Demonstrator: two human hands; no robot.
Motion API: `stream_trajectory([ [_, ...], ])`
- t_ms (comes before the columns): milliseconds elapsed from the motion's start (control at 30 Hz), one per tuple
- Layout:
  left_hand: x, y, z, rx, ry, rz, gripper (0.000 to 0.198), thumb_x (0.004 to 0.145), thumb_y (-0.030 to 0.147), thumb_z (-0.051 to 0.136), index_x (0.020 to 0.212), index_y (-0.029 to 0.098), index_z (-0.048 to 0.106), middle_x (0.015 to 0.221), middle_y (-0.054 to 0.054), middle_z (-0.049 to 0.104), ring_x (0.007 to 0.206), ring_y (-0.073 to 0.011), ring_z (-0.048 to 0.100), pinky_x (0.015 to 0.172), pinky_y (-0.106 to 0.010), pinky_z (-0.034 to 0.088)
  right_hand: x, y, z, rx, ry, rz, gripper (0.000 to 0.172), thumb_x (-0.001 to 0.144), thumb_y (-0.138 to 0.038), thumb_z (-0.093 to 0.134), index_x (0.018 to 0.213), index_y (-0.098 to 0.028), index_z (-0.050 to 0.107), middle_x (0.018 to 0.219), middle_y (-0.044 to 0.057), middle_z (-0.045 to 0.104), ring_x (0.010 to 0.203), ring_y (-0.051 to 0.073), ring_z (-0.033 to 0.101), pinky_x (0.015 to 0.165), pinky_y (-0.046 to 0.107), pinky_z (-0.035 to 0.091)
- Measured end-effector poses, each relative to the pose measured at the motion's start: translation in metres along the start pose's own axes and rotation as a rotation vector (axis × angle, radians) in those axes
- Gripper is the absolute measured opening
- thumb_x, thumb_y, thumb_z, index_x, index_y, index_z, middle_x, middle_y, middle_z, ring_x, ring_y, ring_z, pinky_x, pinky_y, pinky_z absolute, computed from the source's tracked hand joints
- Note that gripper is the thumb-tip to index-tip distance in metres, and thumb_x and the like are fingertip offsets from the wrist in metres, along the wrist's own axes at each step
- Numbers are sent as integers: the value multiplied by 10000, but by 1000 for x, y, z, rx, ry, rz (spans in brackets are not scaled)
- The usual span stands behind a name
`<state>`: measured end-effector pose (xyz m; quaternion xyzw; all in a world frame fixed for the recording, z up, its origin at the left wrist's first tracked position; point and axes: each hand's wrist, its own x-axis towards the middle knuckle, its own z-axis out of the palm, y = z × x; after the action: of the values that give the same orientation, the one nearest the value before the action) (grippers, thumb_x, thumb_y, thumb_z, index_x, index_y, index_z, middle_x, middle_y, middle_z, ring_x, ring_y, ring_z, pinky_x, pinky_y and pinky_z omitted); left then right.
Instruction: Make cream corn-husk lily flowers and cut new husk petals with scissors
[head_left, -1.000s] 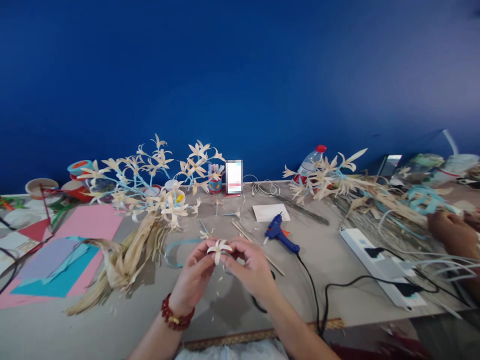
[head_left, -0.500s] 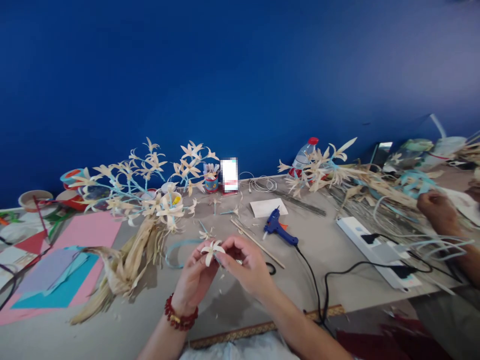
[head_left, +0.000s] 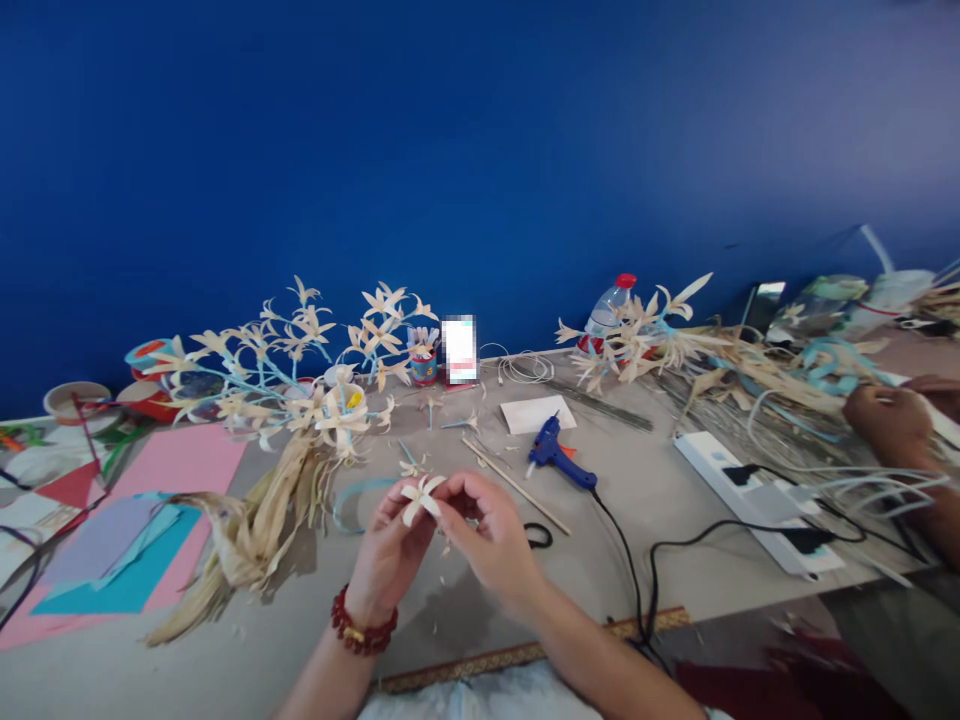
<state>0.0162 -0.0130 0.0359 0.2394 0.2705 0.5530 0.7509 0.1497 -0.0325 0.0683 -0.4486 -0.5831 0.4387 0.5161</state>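
The left hand [head_left: 384, 560] holds the pale flower [head_left: 421, 498] at the tips of its nearly closed fingers; the right hand [head_left: 491, 540] curls its fingers just beside it, whether gripping cannot be told. A light pinch beneath the petals should prevent creasing.

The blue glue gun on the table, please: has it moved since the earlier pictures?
No: the blue glue gun lies in the same place against the white card beside it; the view itself has shifted slightly.
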Motion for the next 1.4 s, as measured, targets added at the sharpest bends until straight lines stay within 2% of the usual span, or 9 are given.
stream_trajectory([
  [200,2,-3,0,28,75,50,198,658,229,813,832,205,721,869,-3,731,815,-117,656,783,-213,501,3,2,3,-130,79,-96,75,871,-234,582,824,-199,629,818,24,654,764,165,602,674,257,466],
  [367,0,-5,-3,30,84,68,173,654,238,814,791,200,714,897,-3,726,857,-128,655,810,-227,500,6,0,2,-201,94,-100,115,871,-282,590,791,-202,611,752,14,637,705,156,576,646,261,452],
  [467,0,-5,-3,31,84,66,163,660,238,809,786,200,713,907,-9,716,864,-142,654,811,-251,509,7,0,1,-185,92,-100,111,860,-292,610,791,-206,615,752,8,645,696,153,580,652,262,453],
  [733,-1,-7,-5,31,100,110,186,649,223,819,798,204,711,892,8,714,838,-118,651,810,-226,505,7,0,2,-174,74,-88,129,865,-295,608,774,-204,606,739,0,643,684,147,580,621,246,439],
  [900,-2,-8,-2,37,102,122,158,682,223,795,814,206,709,894,-5,714,874,-146,655,840,-269,503,7,2,2,-209,115,-101,118,851,-286,619,772,-202,594,725,-2,623,664,143,568,616,248,439],
  [1167,-3,-8,5,28,134,106,144,694,220,784,818,197,714,869,-20,729,850,-153,664,817,-271,505,9,11,4,-176,126,-105,90,849,-275,615,796,-203,605,745,4,628,678,148,572,624,248,450],
  [1400,-3,-11,5,22,189,155,178,666,203,801,825,203,721,855,-2,732,807,-119,659,790,-222,503,9,15,4,-159,134,-92,130,857,-302,617,784,-195,617,712,-5,609,627,132,533,578,236,415],
])
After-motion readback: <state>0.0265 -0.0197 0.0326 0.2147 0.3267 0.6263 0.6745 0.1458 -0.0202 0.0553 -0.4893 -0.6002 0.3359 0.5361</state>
